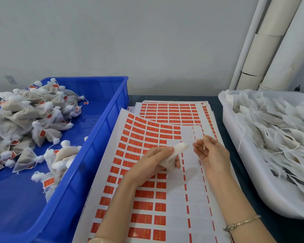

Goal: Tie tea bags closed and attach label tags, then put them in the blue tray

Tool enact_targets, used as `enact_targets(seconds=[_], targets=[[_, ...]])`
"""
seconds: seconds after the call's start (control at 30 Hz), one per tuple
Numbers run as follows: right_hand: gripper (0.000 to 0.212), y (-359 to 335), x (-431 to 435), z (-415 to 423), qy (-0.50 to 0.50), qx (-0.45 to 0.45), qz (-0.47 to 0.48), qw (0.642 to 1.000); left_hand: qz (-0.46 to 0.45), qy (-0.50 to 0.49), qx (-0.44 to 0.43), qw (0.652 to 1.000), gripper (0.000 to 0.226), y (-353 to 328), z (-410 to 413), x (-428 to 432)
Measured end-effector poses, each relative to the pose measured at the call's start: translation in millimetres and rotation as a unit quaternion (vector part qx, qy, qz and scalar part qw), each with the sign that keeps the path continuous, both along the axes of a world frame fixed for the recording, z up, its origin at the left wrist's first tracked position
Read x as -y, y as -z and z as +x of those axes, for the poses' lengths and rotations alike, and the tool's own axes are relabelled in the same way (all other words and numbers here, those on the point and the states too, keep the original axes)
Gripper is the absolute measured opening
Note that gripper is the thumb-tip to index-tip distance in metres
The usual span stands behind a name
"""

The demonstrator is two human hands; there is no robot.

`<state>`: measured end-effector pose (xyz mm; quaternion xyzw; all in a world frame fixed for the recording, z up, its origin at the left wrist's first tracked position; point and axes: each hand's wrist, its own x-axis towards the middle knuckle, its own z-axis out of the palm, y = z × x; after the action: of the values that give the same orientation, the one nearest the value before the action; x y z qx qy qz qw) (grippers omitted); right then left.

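Note:
My left hand point(154, 161) grips a white mesh tea bag point(177, 149) above the label sheet point(147, 172), a white sheet with rows of red label tags. My right hand point(211, 155) pinches the bag's thin white drawstring point(199, 142) between thumb and fingers, just right of the bag's mouth. The blue tray point(88, 172) lies to the left and holds a heap of tied tea bags with red tags point(32, 123). A white tray point(235, 146) on the right is full of loose, untied bags point(279, 130).
More label sheets point(170, 111) are stacked behind the front one. Pale pipes point(270, 46) stand in the back right corner against a grey wall. The tabletop point(221, 123) is dark between the sheets and the white tray.

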<state>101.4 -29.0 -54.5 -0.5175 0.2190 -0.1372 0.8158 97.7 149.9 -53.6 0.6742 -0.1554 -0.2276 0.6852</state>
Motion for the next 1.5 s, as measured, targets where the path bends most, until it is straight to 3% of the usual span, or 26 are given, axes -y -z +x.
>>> enact_targets(seconds=[0.07,0.2,0.3,0.4,0.53,0.63,0.77,0.93,1.07,1.2,1.27,1.37,1.5], targets=[[0.006,4.0,-1.7,1.8,-0.016,-0.033,-0.045,0.998,-0.081,-0.023,-0.01,0.996,0.025,-1.6,2.4,-0.6],[0.006,10.6,-9.1,2.1,-0.072,-0.045,-0.274,0.958,-0.229,-0.117,-0.028,0.966,0.027,-4.4,8.3,-2.7],[0.003,12.9,-16.2,-1.6,-0.117,-0.012,-0.393,0.912,-0.197,-0.195,0.009,0.961,0.026,-1.0,8.9,-1.2],[0.011,10.7,-18.8,-5.2,-0.167,0.009,-0.453,0.876,-0.078,-0.247,0.111,0.96,0.02,3.7,7.1,-0.4],[0.013,6.8,-19.0,-7.1,-0.219,0.028,-0.442,0.87,0.103,-0.283,0.213,0.929,0.024,16.2,10.4,1.8],[0.01,5.3,-22.5,-8.4,-0.254,0.042,-0.417,0.872,0.211,-0.28,0.279,0.894,0.012,25.7,13.4,4.6],[0.004,5.1,-25.7,-9.2,-0.27,0.06,-0.36,0.891,0.244,-0.262,0.34,0.87,0.026,31.3,16.4,3.4],[0.004,1.4,-29.6,-12.5,-0.276,0.103,-0.307,0.905,0.256,-0.209,0.423,0.843,0.02,32.5,17.2,4.8],[0.008,1.3,-35.7,-14.5,-0.276,0.135,-0.29,0.906,0.241,-0.213,0.408,0.854,0.019,31.6,16.0,5.8],[0.011,2.7,-40.3,-16.4,-0.257,0.168,-0.263,0.915,0.137,-0.234,0.32,0.908,0.023,25.1,9.7,11.9],[0.009,6.8,-40.7,-15.7,-0.174,0.164,-0.305,0.922,0.085,-0.253,0.252,0.93,0.027,21.7,9.1,13.6],[0.014,11.9,-42.2,-12.9,-0.067,0.133,-0.413,0.898,0.047,-0.258,0.192,0.946,0.031,17.9,8.2,14.7],[0.013,17.6,-43.1,-7.7,-0.154,0.079,-0.372,0.912,0.031,-0.248,0.151,0.956,0.027,16.6,5.2,15.7]])
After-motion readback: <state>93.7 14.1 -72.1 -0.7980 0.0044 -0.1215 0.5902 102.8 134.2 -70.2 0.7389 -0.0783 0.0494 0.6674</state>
